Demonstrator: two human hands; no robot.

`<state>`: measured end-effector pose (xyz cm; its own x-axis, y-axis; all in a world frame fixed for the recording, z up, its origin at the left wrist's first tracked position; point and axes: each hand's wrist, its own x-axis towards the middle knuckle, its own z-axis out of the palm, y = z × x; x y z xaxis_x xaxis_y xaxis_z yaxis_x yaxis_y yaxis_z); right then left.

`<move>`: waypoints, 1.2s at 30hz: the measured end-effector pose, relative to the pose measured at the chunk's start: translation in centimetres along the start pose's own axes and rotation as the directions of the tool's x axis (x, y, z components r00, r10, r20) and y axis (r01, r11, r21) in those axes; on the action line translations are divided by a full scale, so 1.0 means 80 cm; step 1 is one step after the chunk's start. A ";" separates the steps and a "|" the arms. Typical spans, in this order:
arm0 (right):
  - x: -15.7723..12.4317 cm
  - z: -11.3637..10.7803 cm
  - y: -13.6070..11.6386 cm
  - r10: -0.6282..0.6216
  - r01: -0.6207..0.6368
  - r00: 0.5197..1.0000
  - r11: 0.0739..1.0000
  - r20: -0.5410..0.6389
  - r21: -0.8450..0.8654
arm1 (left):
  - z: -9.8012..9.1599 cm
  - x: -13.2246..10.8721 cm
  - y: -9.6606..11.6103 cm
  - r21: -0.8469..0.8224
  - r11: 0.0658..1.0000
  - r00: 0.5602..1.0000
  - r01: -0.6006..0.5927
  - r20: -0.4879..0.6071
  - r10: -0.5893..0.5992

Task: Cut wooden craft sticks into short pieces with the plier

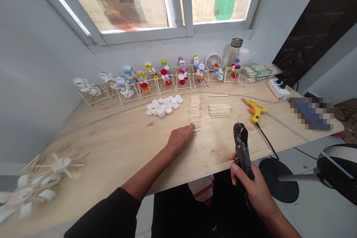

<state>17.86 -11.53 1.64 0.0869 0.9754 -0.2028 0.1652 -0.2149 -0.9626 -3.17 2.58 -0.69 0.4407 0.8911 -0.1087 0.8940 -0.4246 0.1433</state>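
The left hand (pixel 180 139) lies half open, its fingers (pixel 192 128) touching the near end of a careful row of wooden sticks (pixel 195 109) on the plywood bench (pixel 117 137), while the right hand (pixel 252 189) firmly grips dark metal snips (pixel 241 148) upright.

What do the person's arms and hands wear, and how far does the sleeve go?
The left arm has a black sleeve that stops short of the wrist, leaving the forearm bare. The left hand and right hand are bare, with no gloves or watch.
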 end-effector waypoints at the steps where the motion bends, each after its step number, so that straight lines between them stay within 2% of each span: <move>1: -0.001 0.000 0.000 0.001 -0.001 1.000 1.000 0.004 -0.001 | 0.000 0.000 0.000 -0.009 1.000 1.000 0.001 0.004 -0.001; 7: -0.004 -0.001 0.001 0.010 -0.010 1.000 1.000 0.009 0.000 | -0.004 -0.003 -0.002 -0.058 0.998 1.000 0.009 0.027 -0.008; 15: -0.007 0.001 -0.001 0.004 -0.004 0.999 1.000 0.038 -0.017 | -0.017 0.008 0.009 -0.146 0.989 0.999 0.036 0.042 -0.030; 17: -0.009 -0.001 0.000 0.008 -0.007 1.000 1.000 0.029 -0.017 | -0.023 -0.002 0.001 -0.178 0.983 0.999 0.044 0.024 -0.041; 20: -0.010 -0.005 0.004 0.013 -0.014 1.000 1.000 -0.011 -0.013 | -0.026 -0.033 -0.024 -0.252 0.964 0.995 0.080 -0.040 -0.093; 22: -0.008 -0.006 0.005 0.012 -0.012 1.000 1.000 -0.028 -0.017 | -0.022 -0.058 -0.038 -0.432 0.892 0.963 0.132 -0.156 -0.218; 23: -0.007 -0.005 0.005 0.007 -0.008 1.000 1.000 -0.024 -0.018 | -0.019 -0.070 -0.041 -0.493 0.857 0.948 0.150 -0.174 -0.266; 26: -0.004 -0.002 0.003 -0.006 0.006 1.000 1.000 0.013 -0.016 | -0.009 -0.096 -0.033 -0.575 0.799 0.946 0.179 -0.124 -0.301; 29: -0.003 0.002 -0.001 0.002 -0.001 0.999 1.000 0.044 -0.014 | -0.001 -0.107 -0.016 -0.602 0.791 0.955 0.109 -0.157 -0.251; 31: -0.003 0.002 -0.003 0.006 -0.005 0.998 1.000 0.055 -0.020 | 0.003 -0.108 -0.014 -0.651 0.754 0.922 0.087 -0.233 -0.308; 34: -0.005 0.000 -0.002 0.013 -0.011 0.999 0.999 0.050 -0.043 | 0.010 -0.106 -0.017 -0.756 0.640 0.788 0.138 -0.308 -0.533; 35: -0.005 0.000 -0.001 0.013 -0.011 0.999 0.999 0.040 -0.048 | 0.013 -0.106 -0.013 -0.783 0.603 0.753 0.151 -0.304 -0.583; 36: -0.005 -0.001 0.000 0.011 -0.010 0.999 0.999 0.032 -0.050 | 0.017 -0.106 -0.003 -0.801 0.578 0.746 0.152 -0.291 -0.599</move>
<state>17.92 -11.94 1.73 0.0577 0.9739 -0.2194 0.2129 -0.2267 -0.9504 -7.03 -5.10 -1.11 -0.2304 0.9658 0.1189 0.5188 0.0186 0.8547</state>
